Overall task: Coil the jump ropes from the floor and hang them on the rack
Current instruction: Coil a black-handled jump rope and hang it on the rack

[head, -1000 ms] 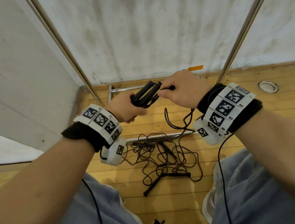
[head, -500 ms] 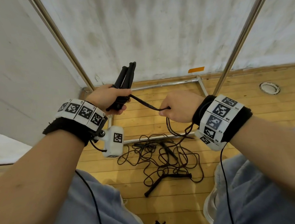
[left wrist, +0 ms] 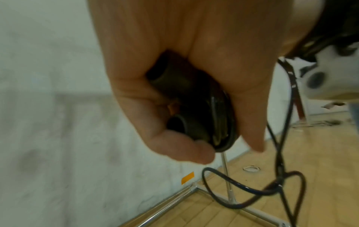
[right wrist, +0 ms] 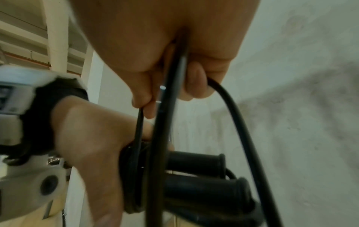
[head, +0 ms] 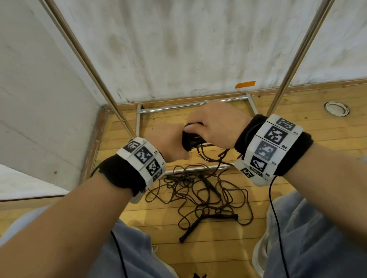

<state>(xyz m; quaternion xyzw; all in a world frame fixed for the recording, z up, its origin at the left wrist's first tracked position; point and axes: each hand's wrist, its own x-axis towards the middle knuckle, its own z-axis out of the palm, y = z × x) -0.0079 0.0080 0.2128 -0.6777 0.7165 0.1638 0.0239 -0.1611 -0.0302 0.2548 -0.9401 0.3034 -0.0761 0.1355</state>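
Note:
My left hand [head: 170,145] grips the two black handles [head: 189,141] of a jump rope side by side, with turns of black cord wound round them [left wrist: 221,122]. My right hand [head: 211,127], just above and to the right, pinches the black cord [right wrist: 174,73] and holds it over the handles [right wrist: 204,181]. The loose cord hangs from both hands to a tangle of rope [head: 201,192] on the wooden floor. A second pair of black handles [head: 205,222] lies in that tangle. The rack's two metal uprights [head: 87,65] rise on either side.
The rack's chrome base frame [head: 189,105] lies on the floor against the white wall. A round metal floor fitting [head: 336,109] sits to the right. A strip of orange tape [head: 245,84] marks the wall. My knees in blue jeans [head: 330,237] fill the bottom.
My left hand dropped from beside the left upright toward the middle and turned the handles level. My right hand moved left over the handles, bringing the cord across them.

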